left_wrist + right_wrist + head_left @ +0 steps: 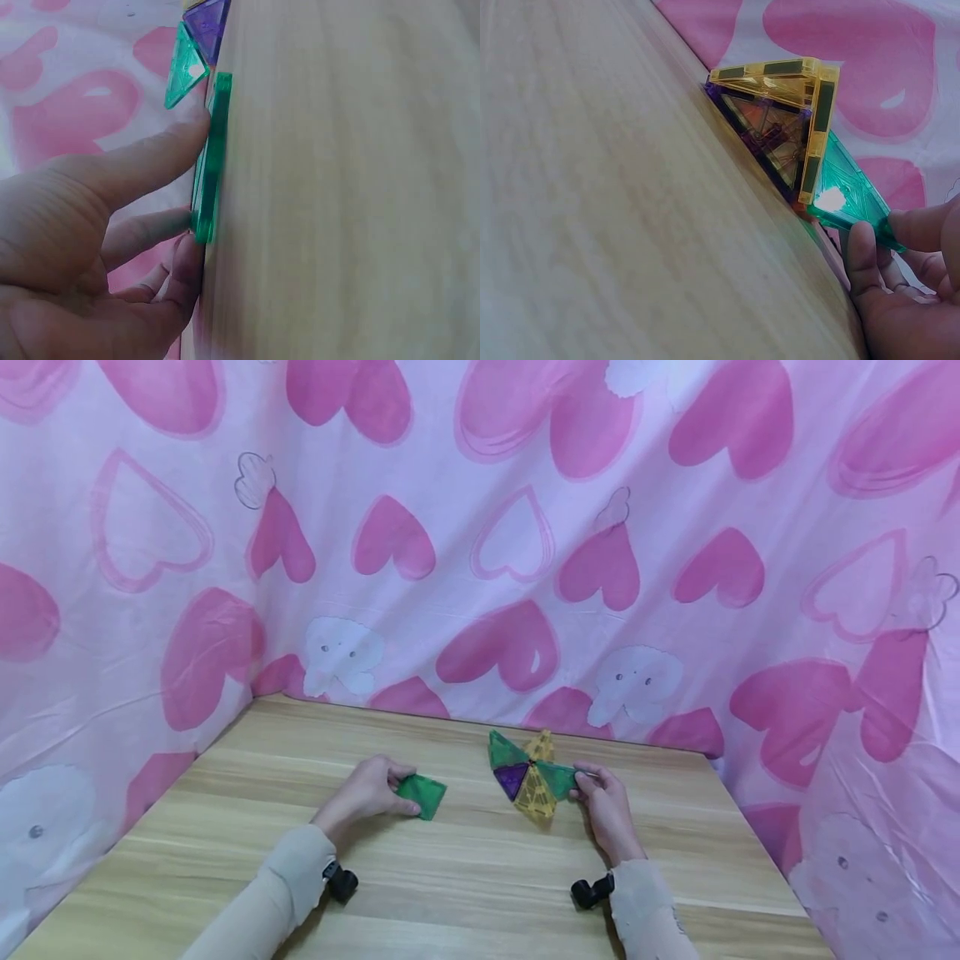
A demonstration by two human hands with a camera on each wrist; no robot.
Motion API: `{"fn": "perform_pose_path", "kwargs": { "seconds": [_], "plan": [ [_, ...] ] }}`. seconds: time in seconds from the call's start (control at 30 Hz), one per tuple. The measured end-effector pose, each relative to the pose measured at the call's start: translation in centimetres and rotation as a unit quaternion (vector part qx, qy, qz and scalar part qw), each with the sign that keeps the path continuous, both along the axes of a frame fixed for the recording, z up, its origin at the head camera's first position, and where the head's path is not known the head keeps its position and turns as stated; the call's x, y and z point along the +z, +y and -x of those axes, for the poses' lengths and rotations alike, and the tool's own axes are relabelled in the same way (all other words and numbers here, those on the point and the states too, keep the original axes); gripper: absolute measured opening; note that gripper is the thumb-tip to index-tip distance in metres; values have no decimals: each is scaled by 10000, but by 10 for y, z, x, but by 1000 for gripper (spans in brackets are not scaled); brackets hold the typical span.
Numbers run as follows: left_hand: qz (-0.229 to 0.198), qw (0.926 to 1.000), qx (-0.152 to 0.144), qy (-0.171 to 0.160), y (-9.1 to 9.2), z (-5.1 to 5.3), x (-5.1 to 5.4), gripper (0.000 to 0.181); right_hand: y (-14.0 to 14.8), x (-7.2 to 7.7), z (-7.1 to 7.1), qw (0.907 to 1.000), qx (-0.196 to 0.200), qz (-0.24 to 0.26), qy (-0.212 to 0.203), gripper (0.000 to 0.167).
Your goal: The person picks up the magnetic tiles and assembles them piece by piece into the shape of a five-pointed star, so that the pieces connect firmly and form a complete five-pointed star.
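My left hand (372, 789) grips a flat green square magnetic tile (425, 795) by its edges, thumb on one side and fingers on the other. In the left wrist view this green tile (214, 161) appears edge-on, close to the wooden surface. To its right is a cluster of translucent triangular magnetic tiles: a purple triangle (511, 780), a yellow triangle (536, 797) and a green triangle (506, 749) on the left. My right hand (604, 806) pinches the outer tip of the cluster's right-hand green triangle (847, 184). Yellow triangles (769, 79) stand tilted up around the purple one.
The cluster stands near the back of a wood-grain table (450, 893). A pink curtain (465, 593) with hearts hangs behind the table and along both sides. Small black devices (342, 883) are strapped to both wrists.
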State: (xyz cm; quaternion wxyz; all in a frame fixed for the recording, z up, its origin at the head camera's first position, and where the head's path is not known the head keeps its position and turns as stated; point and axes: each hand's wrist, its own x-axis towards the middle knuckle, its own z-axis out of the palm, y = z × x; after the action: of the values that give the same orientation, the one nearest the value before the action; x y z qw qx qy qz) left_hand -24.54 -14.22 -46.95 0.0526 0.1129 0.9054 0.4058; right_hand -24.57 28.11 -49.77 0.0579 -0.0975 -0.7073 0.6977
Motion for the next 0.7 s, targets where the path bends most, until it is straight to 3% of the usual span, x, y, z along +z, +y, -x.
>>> {"fn": "perform_pose_path", "kwargs": {
  "seconds": [0.17,0.37,0.53,0.7],
  "plan": [
    [-380,9986,356,-61,0,1,-4,45,-1,-1,0,9999,-9,-103,8,37],
    [-433,9984,347,-53,0,2,-2,22,-3,2,-1,9994,-86,-320,40,37],
    [-375,9990,110,-208,0,5,-2,28,-4,4,-2,9955,-191,-927,106,44],
    [-490,9971,-497,-304,-4,6,-5,61,-1,10,-3,9924,-400,-1151,195,56]
  ]
}}
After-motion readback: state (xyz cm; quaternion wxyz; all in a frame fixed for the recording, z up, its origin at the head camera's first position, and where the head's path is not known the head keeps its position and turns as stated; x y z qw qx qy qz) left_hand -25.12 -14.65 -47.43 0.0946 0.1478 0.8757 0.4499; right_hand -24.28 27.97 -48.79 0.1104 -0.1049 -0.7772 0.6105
